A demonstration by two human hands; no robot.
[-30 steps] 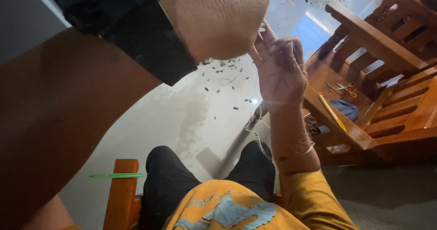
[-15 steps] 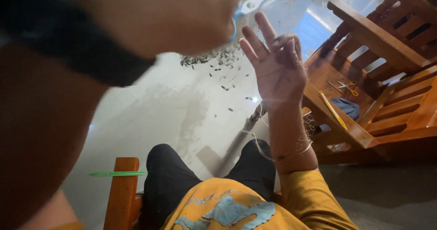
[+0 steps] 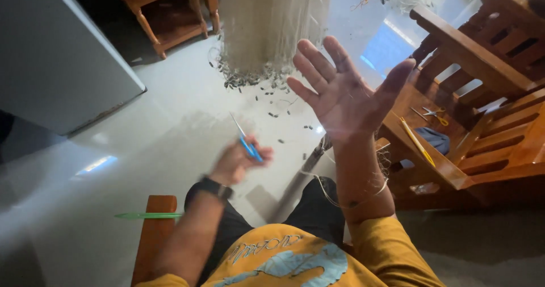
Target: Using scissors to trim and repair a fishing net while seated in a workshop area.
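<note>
My left hand (image 3: 235,162) is curled shut around a thin blue-handled netting needle (image 3: 245,140); its pale tip pokes up and away from my knuckles, above my lap. My right hand (image 3: 346,97) is raised with palm spread wide and fingers apart, gripping nothing. The hanging fishing net (image 3: 267,26) with its small dark sinkers lies just beyond that open palm, apart from both hands.
</note>
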